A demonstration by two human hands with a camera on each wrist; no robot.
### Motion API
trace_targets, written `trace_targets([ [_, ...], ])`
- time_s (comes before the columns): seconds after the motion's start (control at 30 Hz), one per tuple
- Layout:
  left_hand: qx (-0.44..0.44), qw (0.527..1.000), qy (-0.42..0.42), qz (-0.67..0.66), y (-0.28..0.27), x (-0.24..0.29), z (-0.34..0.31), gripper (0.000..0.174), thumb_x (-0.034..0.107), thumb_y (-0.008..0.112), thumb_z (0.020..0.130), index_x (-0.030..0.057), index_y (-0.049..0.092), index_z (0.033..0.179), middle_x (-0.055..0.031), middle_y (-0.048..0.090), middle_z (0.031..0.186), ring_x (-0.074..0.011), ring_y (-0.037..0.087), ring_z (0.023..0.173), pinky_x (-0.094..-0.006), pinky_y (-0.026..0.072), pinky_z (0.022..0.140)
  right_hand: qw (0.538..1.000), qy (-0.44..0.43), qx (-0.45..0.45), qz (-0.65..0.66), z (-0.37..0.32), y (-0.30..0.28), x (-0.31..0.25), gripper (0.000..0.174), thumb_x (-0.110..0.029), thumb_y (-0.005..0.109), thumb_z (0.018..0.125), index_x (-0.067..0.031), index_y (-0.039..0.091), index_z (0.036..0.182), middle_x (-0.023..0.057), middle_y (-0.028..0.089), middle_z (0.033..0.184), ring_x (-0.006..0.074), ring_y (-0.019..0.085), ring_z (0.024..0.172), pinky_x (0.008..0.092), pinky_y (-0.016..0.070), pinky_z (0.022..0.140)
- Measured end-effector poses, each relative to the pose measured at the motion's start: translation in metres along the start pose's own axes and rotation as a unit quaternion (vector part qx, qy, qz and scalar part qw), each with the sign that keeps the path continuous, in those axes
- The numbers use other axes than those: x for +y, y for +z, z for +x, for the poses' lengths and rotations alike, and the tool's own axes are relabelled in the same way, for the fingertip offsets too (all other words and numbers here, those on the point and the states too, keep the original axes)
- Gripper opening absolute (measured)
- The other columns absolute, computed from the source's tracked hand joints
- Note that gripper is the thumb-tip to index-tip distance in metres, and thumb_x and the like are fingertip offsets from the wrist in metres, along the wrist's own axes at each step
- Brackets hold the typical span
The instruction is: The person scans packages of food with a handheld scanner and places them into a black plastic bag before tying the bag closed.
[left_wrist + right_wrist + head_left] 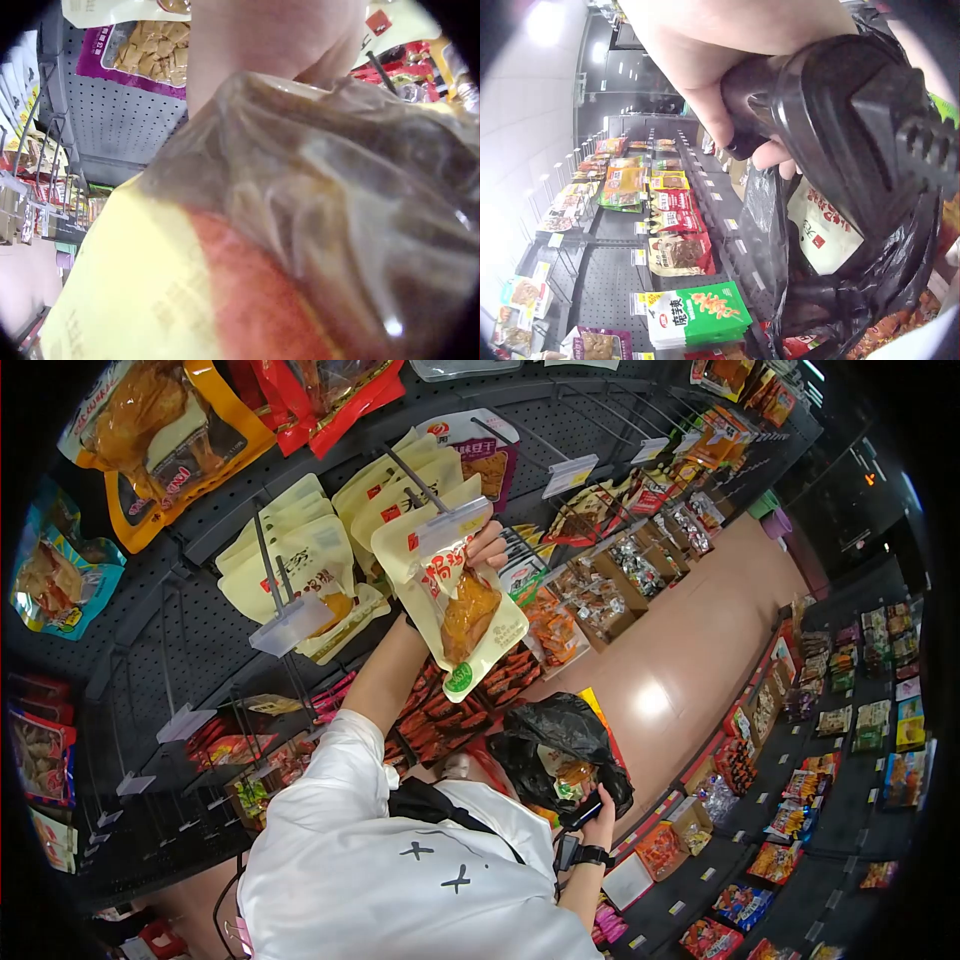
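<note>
In the head view my left hand pinches the upper right edge of a cream pouch with a browned chicken leg printed on it. The pouch is at a rack hook, its top partly behind the clear tag holder. Close up in the left wrist view, the pouch fills most of the picture below my hand. Low on the other side, my right hand grips a black handheld device by its handle. Beside that hand hangs an opened black plastic bag with a cream pouch inside.
Similar cream pouches hang on neighbouring hooks of the dark pegboard rack. A purple snack pack hangs behind. Boxes of small packets line the lower shelf, and a second shelf stands across the aisle floor.
</note>
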State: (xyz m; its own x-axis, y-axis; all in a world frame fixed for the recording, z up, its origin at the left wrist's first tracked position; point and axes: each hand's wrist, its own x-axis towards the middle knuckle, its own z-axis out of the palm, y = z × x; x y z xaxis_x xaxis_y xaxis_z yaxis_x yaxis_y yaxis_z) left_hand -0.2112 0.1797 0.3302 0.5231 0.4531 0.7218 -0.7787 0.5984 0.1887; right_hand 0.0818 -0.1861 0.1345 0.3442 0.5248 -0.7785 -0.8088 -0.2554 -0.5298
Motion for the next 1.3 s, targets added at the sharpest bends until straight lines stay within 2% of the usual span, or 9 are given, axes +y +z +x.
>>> trace_targets([
  [0.1, 0.007, 1.000, 0.004, -0.011, 0.003, -0.003, -0.002, 0.015, 0.021, 0.045, 0.090, 0.0063, 0.042, 0.088, -0.0042, 0.038, 0.070, -0.0126, 0.037, 0.063, -0.0268, 0.0350, 0.075, 1.000, -0.006, -0.005, 0.004, -0.002, -0.002, 0.001, 0.025, -0.024, 0.058, 0.080, -0.0044, 0.055, 0.095, 0.0085, 0.061, 0.094, 0.0143, 0.051, 0.061, 0.0282, 0.0439, 0.059],
  [0.2, 0.038, 0.999, 0.019, -0.007, 0.001, -0.007, 0.001, 0.027, 0.030, 0.046, 0.090, 0.0050, 0.039, 0.092, -0.0027, 0.041, 0.063, -0.0119, 0.042, 0.058, -0.0277, 0.0366, 0.071, 1.000, -0.009, 0.002, 0.004, -0.002, -0.007, 0.002, 0.025, -0.024, 0.058, 0.080, -0.0052, 0.055, 0.096, 0.0082, 0.061, 0.095, 0.0139, 0.051, 0.061, 0.0285, 0.0439, 0.060],
  [0.33, -0.008, 0.999, 0.019, -0.028, 0.000, -0.013, 0.008, 0.026, 0.030, 0.047, 0.090, 0.0051, 0.040, 0.091, -0.0026, 0.045, 0.063, -0.0120, 0.046, 0.057, -0.0273, 0.0390, 0.070, 1.000, -0.009, 0.014, 0.005, -0.001, -0.013, 0.004, 0.022, -0.024, 0.058, 0.081, -0.0066, 0.055, 0.095, 0.0085, 0.061, 0.095, 0.0140, 0.051, 0.061, 0.0293, 0.0438, 0.060],
  [0.43, -0.090, 0.993, 0.016, -0.072, -0.011, -0.018, 0.014, 0.021, 0.025, 0.049, 0.090, 0.0054, 0.041, 0.092, -0.0020, 0.045, 0.063, -0.0116, 0.048, 0.058, -0.0264, 0.0401, 0.070, 1.000, -0.002, 0.005, 0.014, 0.001, -0.017, 0.006, 0.018, -0.023, 0.059, 0.080, -0.0074, 0.057, 0.090, 0.0055, 0.060, 0.088, 0.0144, 0.051, 0.065, 0.0298, 0.0428, 0.062],
  [0.6, -0.070, 0.993, 0.044, -0.088, 0.000, -0.027, 0.015, 0.021, 0.025, 0.047, 0.090, 0.0057, 0.040, 0.091, -0.0019, 0.045, 0.064, -0.0115, 0.048, 0.059, -0.0269, 0.0399, 0.071, 1.000, -0.005, 0.024, 0.004, -0.007, -0.006, 0.006, 0.018, -0.022, 0.059, 0.080, -0.0073, 0.056, 0.090, 0.0063, 0.061, 0.090, 0.0141, 0.051, 0.064, 0.0302, 0.0426, 0.063],
  [0.73, -0.111, 0.979, 0.066, -0.159, 0.006, -0.042, 0.016, 0.024, 0.025, 0.050, 0.088, 0.0050, 0.040, 0.094, -0.0021, 0.041, 0.065, -0.0119, 0.043, 0.061, -0.0277, 0.0366, 0.074, 1.000, 0.008, 0.028, -0.005, -0.003, -0.009, 0.007, 0.018, -0.023, 0.059, 0.080, -0.0080, 0.056, 0.090, 0.0081, 0.062, 0.097, 0.0137, 0.052, 0.064, 0.0299, 0.0431, 0.064],
  [1.13, -0.081, 0.970, 0.098, -0.209, 0.009, -0.057, 0.017, 0.023, 0.020, 0.050, 0.087, 0.0016, 0.042, 0.099, -0.0024, 0.041, 0.069, -0.0106, 0.042, 0.064, -0.0265, 0.0375, 0.077, 0.999, 0.017, 0.021, -0.018, -0.002, -0.007, 0.009, 0.024, -0.025, 0.058, 0.080, -0.0078, 0.055, 0.096, 0.0079, 0.061, 0.100, 0.0141, 0.053, 0.062, 0.0305, 0.0441, 0.064],
  [1.2, -0.024, 0.975, 0.118, -0.187, 0.010, -0.055, 0.014, 0.020, 0.022, 0.046, 0.089, 0.0041, 0.041, 0.096, -0.0017, 0.041, 0.065, -0.0110, 0.043, 0.059, -0.0255, 0.0368, 0.073, 1.000, 0.014, 0.020, -0.020, -0.002, -0.008, 0.010, 0.022, -0.024, 0.058, 0.081, -0.0079, 0.055, 0.095, 0.0081, 0.061, 0.100, 0.0140, 0.053, 0.062, 0.0309, 0.0440, 0.064],
  [1.3, -0.014, 0.979, 0.111, -0.171, 0.016, -0.048, 0.010, 0.017, 0.020, 0.044, 0.090, 0.0045, 0.041, 0.093, -0.0016, 0.040, 0.064, -0.0111, 0.043, 0.059, -0.0257, 0.0369, 0.073, 1.000, 0.010, 0.028, -0.006, -0.007, -0.004, 0.009, 0.021, -0.022, 0.058, 0.081, -0.0065, 0.055, 0.094, 0.0094, 0.061, 0.099, 0.0148, 0.052, 0.062, 0.0310, 0.0434, 0.063],
])
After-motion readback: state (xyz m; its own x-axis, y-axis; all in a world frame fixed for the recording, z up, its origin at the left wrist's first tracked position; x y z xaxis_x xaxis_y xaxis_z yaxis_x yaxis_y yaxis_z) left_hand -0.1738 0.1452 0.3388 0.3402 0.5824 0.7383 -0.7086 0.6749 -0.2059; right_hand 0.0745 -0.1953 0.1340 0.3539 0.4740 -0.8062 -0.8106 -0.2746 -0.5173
